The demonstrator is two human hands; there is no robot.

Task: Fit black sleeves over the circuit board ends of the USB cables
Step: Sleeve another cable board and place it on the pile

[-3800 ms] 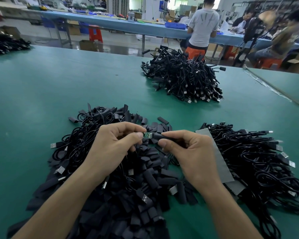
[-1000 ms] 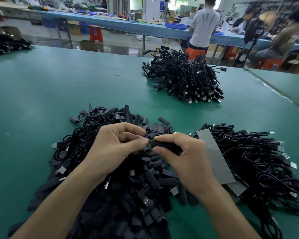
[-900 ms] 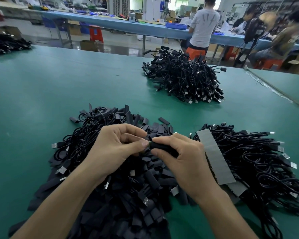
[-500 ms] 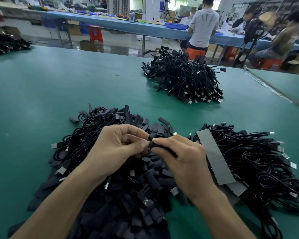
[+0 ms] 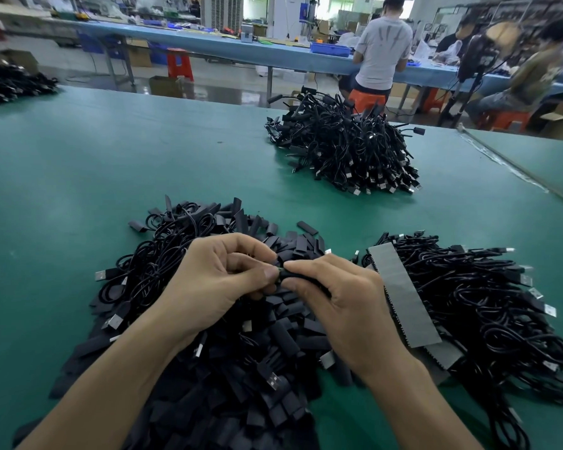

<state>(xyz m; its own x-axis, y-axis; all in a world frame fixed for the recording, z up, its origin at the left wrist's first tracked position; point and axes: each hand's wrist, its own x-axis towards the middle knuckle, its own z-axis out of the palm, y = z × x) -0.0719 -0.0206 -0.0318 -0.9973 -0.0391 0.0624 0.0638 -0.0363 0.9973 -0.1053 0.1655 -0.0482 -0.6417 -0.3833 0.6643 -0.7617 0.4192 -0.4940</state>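
My left hand [image 5: 218,280] and my right hand [image 5: 342,303] meet fingertip to fingertip above a heap of loose black sleeves [image 5: 241,368]. Between them is a black sleeve [image 5: 294,277], pinched by my right thumb and forefinger. My left thumb and forefinger pinch the cable end at the sleeve's left mouth; the circuit board is hidden inside the sleeve and behind my fingertips. Black USB cables [image 5: 150,264] lie tangled on the heap's left side.
A second mass of USB cables [image 5: 478,306] lies at the right with two grey strips [image 5: 400,293] on it. A further cable pile [image 5: 342,147] sits farther back on the green table [image 5: 78,177]. People work at a blue bench behind.
The green circuit board seen bare between my fingertips earlier is now covered by the black sleeve. My right hand has slid the sleeve leftward until both hands' fingertips touch.
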